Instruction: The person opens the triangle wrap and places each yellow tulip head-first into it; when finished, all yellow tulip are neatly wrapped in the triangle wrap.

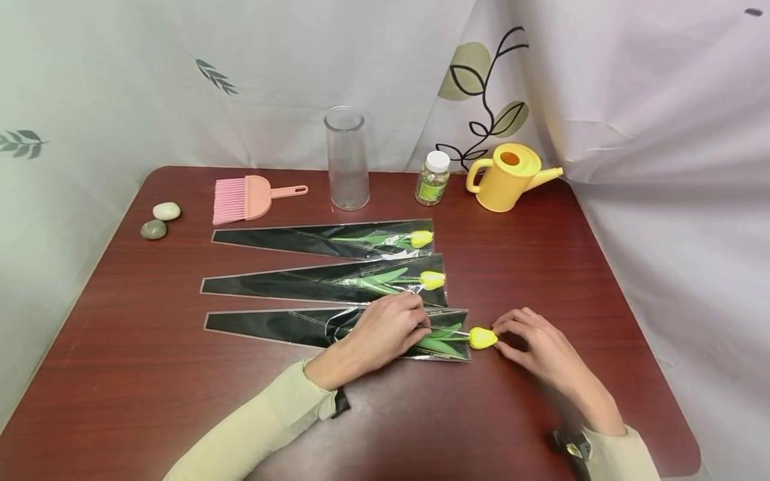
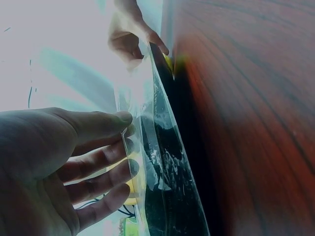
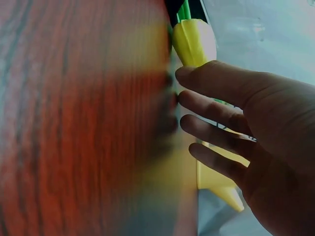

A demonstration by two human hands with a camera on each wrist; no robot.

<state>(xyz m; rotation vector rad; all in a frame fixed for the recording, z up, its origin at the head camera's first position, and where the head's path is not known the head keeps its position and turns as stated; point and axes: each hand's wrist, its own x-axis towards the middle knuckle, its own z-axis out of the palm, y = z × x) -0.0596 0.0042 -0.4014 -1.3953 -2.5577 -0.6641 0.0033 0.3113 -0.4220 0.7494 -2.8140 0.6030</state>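
Observation:
Three black and clear cone sleeves lie side by side on the table, each with a yellow tulip. My left hand [image 1: 385, 334] [image 2: 59, 162] rests on the nearest sleeve [image 1: 271, 324] [image 2: 167, 162], its straight fingers pressing on the clear film near the wide end. The nearest tulip's bud [image 1: 483, 338] [image 3: 194, 39] sticks out past the sleeve's open end. My right hand [image 1: 535, 347] [image 3: 246, 128] lies just right of the bud, fingers straight and slightly spread, with the index fingertip touching it. In the other two sleeves [image 1: 289, 237] [image 1: 283, 284] the buds stay inside.
Along the back of the dark red table [image 1: 150, 374] stand a clear glass cylinder vase [image 1: 347, 160], a small white-capped bottle [image 1: 432, 178] and a yellow watering can [image 1: 508, 177]. A pink hand brush [image 1: 246, 198] and two stones [image 1: 166, 211] lie at the back left. Curtains hang behind.

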